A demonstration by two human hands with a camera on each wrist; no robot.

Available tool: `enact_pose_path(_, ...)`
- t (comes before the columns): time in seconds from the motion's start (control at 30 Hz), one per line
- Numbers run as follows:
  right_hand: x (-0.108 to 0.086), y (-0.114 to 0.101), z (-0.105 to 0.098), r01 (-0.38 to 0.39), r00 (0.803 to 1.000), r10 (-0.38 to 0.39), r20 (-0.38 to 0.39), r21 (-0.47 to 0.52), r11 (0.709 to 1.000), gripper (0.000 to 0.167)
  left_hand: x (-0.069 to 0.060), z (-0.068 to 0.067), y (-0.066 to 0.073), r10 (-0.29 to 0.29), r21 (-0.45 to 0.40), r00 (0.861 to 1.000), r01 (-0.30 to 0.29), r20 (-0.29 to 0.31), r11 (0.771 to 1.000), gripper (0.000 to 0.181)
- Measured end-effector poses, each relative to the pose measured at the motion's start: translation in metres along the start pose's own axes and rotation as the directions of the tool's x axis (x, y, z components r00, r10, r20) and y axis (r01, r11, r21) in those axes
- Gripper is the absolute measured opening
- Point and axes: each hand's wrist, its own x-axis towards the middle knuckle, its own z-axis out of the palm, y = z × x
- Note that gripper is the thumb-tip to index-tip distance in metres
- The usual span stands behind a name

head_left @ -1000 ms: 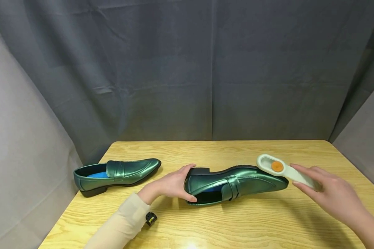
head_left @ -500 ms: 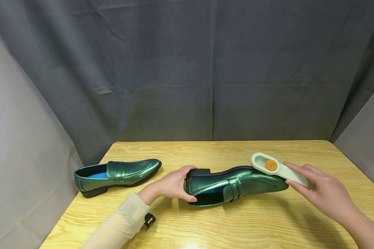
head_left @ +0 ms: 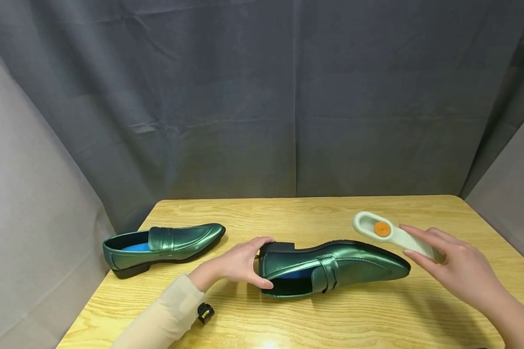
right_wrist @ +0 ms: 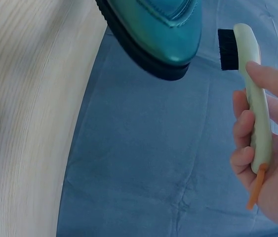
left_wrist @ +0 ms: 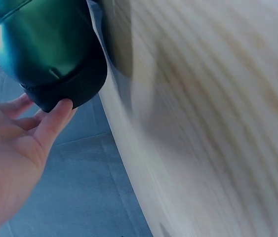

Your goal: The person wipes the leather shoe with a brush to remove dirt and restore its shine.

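Note:
My left hand (head_left: 240,264) grips the heel end of a green loafer (head_left: 358,264), which is tilted on its side with the black sole facing away and the toe pointing right. In the left wrist view, fingers (left_wrist: 59,116) press on the heel (left_wrist: 74,86). My right hand (head_left: 467,271) holds a pale green brush (head_left: 401,237) with an orange disc, above the toe. The right wrist view shows the dark bristles (right_wrist: 228,49) apart from the shoe's toe (right_wrist: 173,44), with the fingers curled round the handle (right_wrist: 259,118).
A second green loafer (head_left: 179,242) with a blue insole stands upright at the table's left. The wooden table (head_left: 314,320) has a grey curtain (head_left: 227,121) behind it. A small black object (head_left: 205,312) is by the left cuff.
The brush moved left along the sole's toe edge, then came slightly away from the shoe. The held shoe's toe has lowered a little and shifted slightly right. The left hand keeps its grip.

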Motion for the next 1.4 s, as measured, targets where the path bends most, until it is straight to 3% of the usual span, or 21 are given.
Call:
enact_pose_path(0.43,0.001,0.002,-0.001,-0.01,1.0,0.01,0.0,0.003,1.0,0.051,-0.007,-0.002,0.006,0.025,-0.124,0.991,-0.008,0.13,0.992,0.095)
enact_pose_path(0.67,0.0,0.004,-0.002,-0.013,1.0,0.013,0.002,0.005,1.0,0.052,-0.004,-0.001,0.006,0.004,-0.274,0.988,0.04,0.156,0.961,0.087)
enact_pose_path(0.8,0.0,0.004,-0.003,-0.019,1.0,0.019,0.008,-0.002,1.0,0.053,-0.006,0.001,0.005,0.01,-0.316,0.988,0.039,0.151,0.948,0.088)
enact_pose_path(0.97,0.0,0.005,-0.004,-0.023,1.0,0.023,0.007,-0.009,1.0,0.053,-0.01,0.004,0.006,0.024,-0.276,0.994,0.005,0.102,0.961,0.08)
enact_pose_path(1.03,0.0,0.005,-0.004,-0.021,1.0,0.021,0.004,-0.006,1.0,0.053,-0.012,0.006,0.008,0.026,-0.245,0.998,-0.011,0.057,0.969,0.07)
enact_pose_path(1.13,-0.001,0.005,-0.005,-0.022,1.0,0.022,0.007,-0.006,1.0,0.053,-0.013,0.007,0.011,0.036,-0.273,0.999,-0.04,-0.021,0.961,0.052)
enact_pose_path(1.27,-0.001,0.005,-0.005,-0.025,1.0,0.025,0.005,-0.003,1.0,0.053,-0.008,0.006,0.015,0.064,-0.321,0.989,-0.104,-0.132,0.942,0.038)
enact_pose_path(1.4,-0.002,0.006,-0.005,-0.023,1.0,0.023,-0.01,0.003,1.0,0.053,-0.001,0.005,0.017,0.049,-0.351,0.974,-0.127,-0.221,0.928,0.025)
